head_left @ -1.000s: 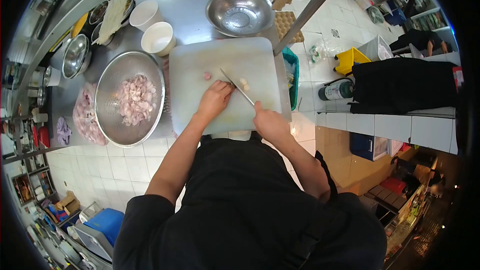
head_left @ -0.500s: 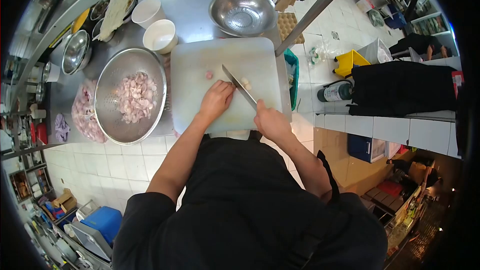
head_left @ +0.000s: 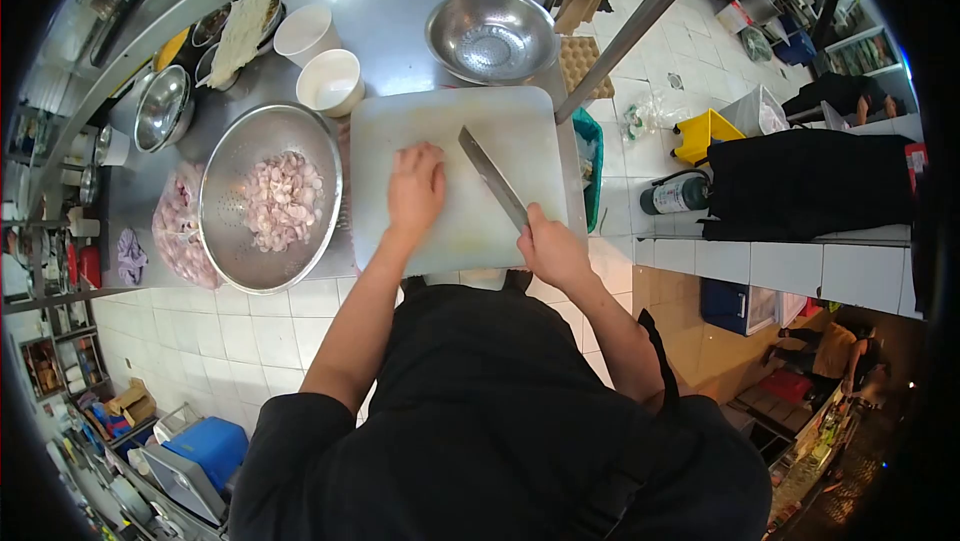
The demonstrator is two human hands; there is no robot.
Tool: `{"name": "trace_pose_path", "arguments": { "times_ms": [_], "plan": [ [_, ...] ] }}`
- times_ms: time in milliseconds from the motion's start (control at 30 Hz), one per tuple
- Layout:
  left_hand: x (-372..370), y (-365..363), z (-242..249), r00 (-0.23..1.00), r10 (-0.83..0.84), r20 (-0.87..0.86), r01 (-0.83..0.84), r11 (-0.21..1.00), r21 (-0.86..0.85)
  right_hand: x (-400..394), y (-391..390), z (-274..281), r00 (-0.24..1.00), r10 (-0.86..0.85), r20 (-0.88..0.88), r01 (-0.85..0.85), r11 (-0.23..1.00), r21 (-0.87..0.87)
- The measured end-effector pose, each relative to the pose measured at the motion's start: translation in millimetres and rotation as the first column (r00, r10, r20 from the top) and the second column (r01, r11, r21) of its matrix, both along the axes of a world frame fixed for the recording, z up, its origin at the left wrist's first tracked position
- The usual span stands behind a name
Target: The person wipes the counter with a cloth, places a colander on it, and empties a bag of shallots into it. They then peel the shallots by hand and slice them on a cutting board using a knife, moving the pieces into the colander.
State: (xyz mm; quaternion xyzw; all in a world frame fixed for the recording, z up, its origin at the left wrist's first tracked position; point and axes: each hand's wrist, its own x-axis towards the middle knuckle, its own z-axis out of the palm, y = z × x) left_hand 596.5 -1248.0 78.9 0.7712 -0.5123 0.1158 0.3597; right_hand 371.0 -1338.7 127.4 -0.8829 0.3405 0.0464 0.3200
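Observation:
My right hand (head_left: 552,249) is wrapped round the handle of a kitchen knife (head_left: 495,179). Its blade slants up and left across a white cutting board (head_left: 500,121). On the left part of the board rests my left hand (head_left: 417,191), fingers bent and close together, apart from the blade. Whatever lies under those fingertips is hidden. Left of the board stands a metal colander (head_left: 225,241) holding many pale pink, peeled pieces (head_left: 283,201) that look like shallots or garlic. A clear bag of similar pieces (head_left: 183,231) leans beside it.
Behind the board are a metal bowl (head_left: 492,36) and two white tubs (head_left: 330,83). A smaller metal bowl (head_left: 163,109) and a purple cloth (head_left: 131,257) lie to the left. A metal post (head_left: 640,36) rises at the table's right, near a green crate (head_left: 592,166).
My left hand has left the knife's side and moved left, over where a pink piece lay. The knife has shifted slightly right, and the pale slices beside it are no longer visible.

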Motion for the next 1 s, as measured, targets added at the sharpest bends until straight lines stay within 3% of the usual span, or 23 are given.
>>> {"name": "trace_pose_path", "arguments": {
  "times_ms": [33,100,133,200,300,467,567,1000],
  "plan": [
    [9,1,-4,1.0,0.0,0.001,0.0,1.0,0.002,0,4,1,1.0,-0.013,0.008,0.013,1.0,0.016],
    [28,5,-15,0.862,-0.029,-0.507,0.101,0.988,0.114,3,14,-2,1.0,-0.005,0.009,0.005,1.0,0.02],
    [26,7,-13,0.863,-0.029,-0.504,0.099,0.989,0.114,6,17,-5,1.0,0.002,0.012,-0.003,1.0,0.017],
    [20,15,-9,0.839,-0.138,-0.527,0.255,0.954,0.156,10,18,-20,0.999,0.042,0.01,-0.042,0.999,0.026],
    [3,22,-4,0.803,-0.196,-0.563,0.301,0.948,0.1,18,22,-22,0.997,0.074,0.016,-0.074,0.997,0.013],
    [-6,23,-8,0.788,-0.209,-0.58,0.299,0.952,0.063,30,24,-2,0.991,0.112,-0.078,-0.111,0.994,0.015],
    [-4,24,-6,0.768,-0.197,-0.609,0.331,0.937,0.114,33,22,3,0.987,0.141,-0.073,-0.142,0.99,-0.004],
    [-5,28,-12,0.777,-0.26,-0.574,0.346,0.937,0.044,37,20,1,0.993,0.116,-0.031,-0.117,0.993,-0.019]
  ]
}}
